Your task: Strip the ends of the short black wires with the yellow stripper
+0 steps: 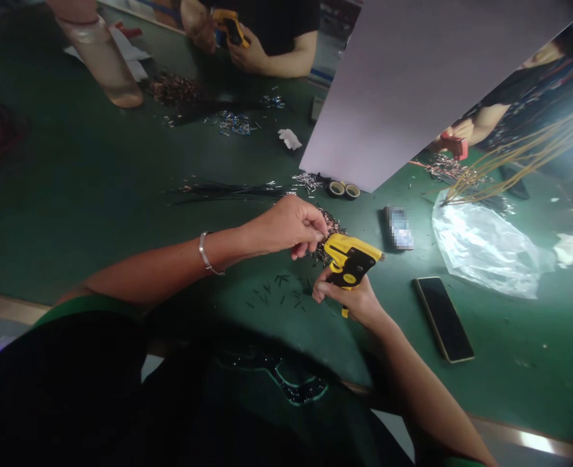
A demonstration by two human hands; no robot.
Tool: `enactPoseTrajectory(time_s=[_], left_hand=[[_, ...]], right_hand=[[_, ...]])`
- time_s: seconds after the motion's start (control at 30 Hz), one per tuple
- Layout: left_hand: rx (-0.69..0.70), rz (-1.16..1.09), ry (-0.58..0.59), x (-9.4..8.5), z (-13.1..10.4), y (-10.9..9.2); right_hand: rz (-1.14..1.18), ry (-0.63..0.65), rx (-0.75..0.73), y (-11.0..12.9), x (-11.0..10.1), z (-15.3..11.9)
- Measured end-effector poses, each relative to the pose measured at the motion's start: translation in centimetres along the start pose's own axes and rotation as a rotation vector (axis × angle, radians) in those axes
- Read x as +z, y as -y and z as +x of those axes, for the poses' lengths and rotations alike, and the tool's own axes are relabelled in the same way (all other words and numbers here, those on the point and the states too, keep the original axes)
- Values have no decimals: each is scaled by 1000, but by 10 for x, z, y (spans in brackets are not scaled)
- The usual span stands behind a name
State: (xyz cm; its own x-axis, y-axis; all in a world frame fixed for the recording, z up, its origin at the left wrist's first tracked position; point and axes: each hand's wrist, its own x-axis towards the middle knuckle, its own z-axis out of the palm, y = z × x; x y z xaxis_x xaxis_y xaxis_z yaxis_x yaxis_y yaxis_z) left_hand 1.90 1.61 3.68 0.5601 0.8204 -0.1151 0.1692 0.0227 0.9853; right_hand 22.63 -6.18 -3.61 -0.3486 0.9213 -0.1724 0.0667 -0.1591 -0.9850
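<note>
In the head view my right hand [352, 299] is wrapped round yellow-and-black crimping pliers [352, 258], with the head of the tool towards my left hand. My left hand [298, 226], with a silver bangle [204, 254] at the wrist, is closed in a pinch right beside that head. Whatever sits between its fingertips is too small to make out. Just behind the pliers, partly covered by them and my fingers, lies a pile of short wires with coppery ends [332, 224]. Small dark wire pieces [281, 292] are scattered in front of my hands.
Long black wires [237, 190], silver bits [308, 181] and tape rolls [343, 189] lie beyond my hands. A white panel [378, 97] stands behind. To the right are a small device [399, 228], a phone [442, 319] and a plastic bag [485, 243]. Co-workers hold similar tools opposite.
</note>
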Motion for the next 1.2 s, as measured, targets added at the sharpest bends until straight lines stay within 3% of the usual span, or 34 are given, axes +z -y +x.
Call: enactPoseTrajectory(time_s=[0.6, 0.83, 0.97, 1.1, 1.2], left_hand=[[96, 157, 76, -8, -2, -6], [133, 245, 44, -9, 0, -3], [129, 243, 58, -9, -1, -4], [111, 250, -27, -7, -5, -8], [101, 241, -51, -5, -7, -9]], right_hand=[[-16, -78, -20, -7, 11, -3], [-34, -120, -15, -13, 12, 1], [14, -60, -43, -15, 10, 1], [117, 73, -76, -12, 8, 0], [262, 94, -128, -5, 8, 0]])
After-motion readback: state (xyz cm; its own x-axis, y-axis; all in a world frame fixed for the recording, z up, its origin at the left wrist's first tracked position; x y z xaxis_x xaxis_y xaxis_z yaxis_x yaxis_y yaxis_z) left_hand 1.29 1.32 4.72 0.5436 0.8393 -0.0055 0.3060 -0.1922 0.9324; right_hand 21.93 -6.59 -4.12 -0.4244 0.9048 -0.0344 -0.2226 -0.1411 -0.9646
